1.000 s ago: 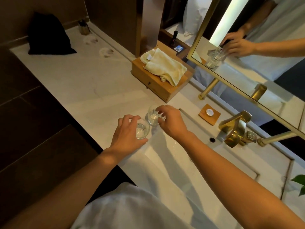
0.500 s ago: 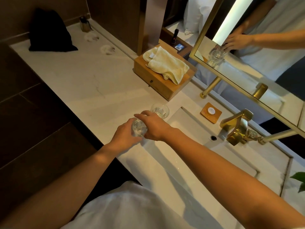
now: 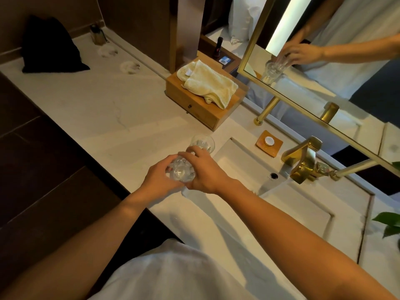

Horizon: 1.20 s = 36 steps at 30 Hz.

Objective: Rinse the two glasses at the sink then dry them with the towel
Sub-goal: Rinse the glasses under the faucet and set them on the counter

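We list: a pale veined marble countertop (image 3: 86,100) running along a dark brown panelled wall (image 3: 138,27); dark brown tiled floor (image 3: 32,159) on its left; a gold-framed wall mirror (image 3: 254,37) showing a bright vertical light strip (image 3: 281,24); a small wooden drawer box (image 3: 194,109); a black cloth pouch (image 3: 49,46) in the far corner; green leaves (image 3: 387,221) at the right edge.

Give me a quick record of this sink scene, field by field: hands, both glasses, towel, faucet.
left hand: grips the held glass
right hand: grips the same glass
held glass: between both hands, beside the sink's left edge
second glass: upright on the counter, just beyond the right hand
towel: crumpled on the wooden box, untouched
faucet: no water seen running
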### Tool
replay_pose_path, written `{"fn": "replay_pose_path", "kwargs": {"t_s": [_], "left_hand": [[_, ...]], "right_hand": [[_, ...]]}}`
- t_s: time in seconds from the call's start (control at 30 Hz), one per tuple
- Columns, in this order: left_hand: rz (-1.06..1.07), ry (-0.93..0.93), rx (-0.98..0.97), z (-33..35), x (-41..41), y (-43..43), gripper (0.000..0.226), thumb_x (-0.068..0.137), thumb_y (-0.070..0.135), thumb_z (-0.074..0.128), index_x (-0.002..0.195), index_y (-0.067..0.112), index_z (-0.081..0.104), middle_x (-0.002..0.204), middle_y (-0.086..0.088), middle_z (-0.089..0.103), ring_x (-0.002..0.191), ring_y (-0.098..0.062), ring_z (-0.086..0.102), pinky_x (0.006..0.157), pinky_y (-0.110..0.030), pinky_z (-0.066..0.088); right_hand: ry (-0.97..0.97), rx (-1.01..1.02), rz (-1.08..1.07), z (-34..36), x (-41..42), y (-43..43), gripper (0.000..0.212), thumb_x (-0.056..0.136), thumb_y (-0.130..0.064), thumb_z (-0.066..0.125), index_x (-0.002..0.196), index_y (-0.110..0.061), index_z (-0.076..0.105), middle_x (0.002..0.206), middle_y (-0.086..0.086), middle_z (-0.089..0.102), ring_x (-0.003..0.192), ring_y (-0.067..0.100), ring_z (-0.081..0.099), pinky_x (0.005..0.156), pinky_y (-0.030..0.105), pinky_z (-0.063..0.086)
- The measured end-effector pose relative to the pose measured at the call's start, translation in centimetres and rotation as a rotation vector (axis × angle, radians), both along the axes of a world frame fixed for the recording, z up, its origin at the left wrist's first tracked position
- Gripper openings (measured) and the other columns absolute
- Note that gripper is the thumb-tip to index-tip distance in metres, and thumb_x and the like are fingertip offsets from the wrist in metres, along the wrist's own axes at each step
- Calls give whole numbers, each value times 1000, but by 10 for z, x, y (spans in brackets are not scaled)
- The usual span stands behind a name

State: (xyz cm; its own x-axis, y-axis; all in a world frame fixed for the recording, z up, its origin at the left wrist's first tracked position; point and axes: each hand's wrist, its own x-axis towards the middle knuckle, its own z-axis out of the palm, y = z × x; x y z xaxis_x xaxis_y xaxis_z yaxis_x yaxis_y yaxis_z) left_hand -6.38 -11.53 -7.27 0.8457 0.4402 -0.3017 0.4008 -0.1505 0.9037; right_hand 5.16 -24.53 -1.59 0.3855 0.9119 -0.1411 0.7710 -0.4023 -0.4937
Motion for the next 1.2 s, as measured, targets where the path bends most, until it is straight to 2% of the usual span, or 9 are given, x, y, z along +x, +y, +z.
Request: {"fn": "replay_pose_path", "kwargs": {"t_s": [0.07,0.17,0.23,0.47,0.63,0.8,0.9,1.07,1.2], "left_hand": [[-31,-45,-15,10,4,-3,71,50,52,85,111,66,54,103,38,63,100,13,59,70,-10,52],[-105,-132,-60,28,16,-10,79,50,46,89,123,49,59,114,22,68,109,-4,64,83,-25,59],[-162,-208,-77,43,28,-17,81,52,37,92,127,39,60,122,14,66,114,-10,63,85,-23,56],[-323,-406,-186,97,79,-56,83,62,-11,87,123,35,55,121,17,63,112,1,61,79,-15,54],[-446,-474,-309,117,105,-78,88,62,-10,85,127,38,51,131,7,58,120,-10,61,84,-21,54],[-567,-448,-476,122,118,-93,86,68,-13,82,137,23,43,137,-9,56,125,-27,59,92,-35,56],[-656,-348,-735,117,120,-101,82,71,-18,72,136,21,40,135,-18,58,120,-37,62,87,-39,58],[-640,-140,-1057,103,118,-121,78,70,-19,62,133,23,47,127,-17,65,117,-37,64,92,-48,57],[-641,-36,-1226,97,117,-139,84,70,-14,70,144,17,44,132,-23,62,124,-40,60,95,-48,55]], "right_hand": [[75,83,-68,9,2,-14,89,69,-31,90,145,-12,48,140,15,45,126,32,43,108,42,40],[184,186,-198,26,6,-38,92,67,-23,91,146,-10,46,141,12,44,130,28,43,110,44,42],[209,293,-288,38,5,-55,92,67,-19,91,147,-9,45,139,11,47,127,26,47,106,45,45],[128,635,-611,71,2,-106,95,72,-20,90,151,-15,38,141,6,47,129,15,49,104,38,50],[95,761,-748,83,3,-126,86,73,-20,90,146,-11,45,140,2,55,129,17,54,103,42,51],[86,772,-795,89,5,-138,85,73,-29,89,146,-19,47,139,-4,57,127,14,56,102,38,53],[141,754,-842,89,6,-146,85,73,-33,89,146,-23,48,139,-3,58,126,13,58,100,34,54],[331,743,-897,82,2,-165,78,79,-24,85,147,-26,47,145,-1,54,129,16,57,98,39,56],[458,783,-936,71,0,-184,66,82,-19,80,142,-24,53,133,-4,61,118,14,64,88,32,60]]}}
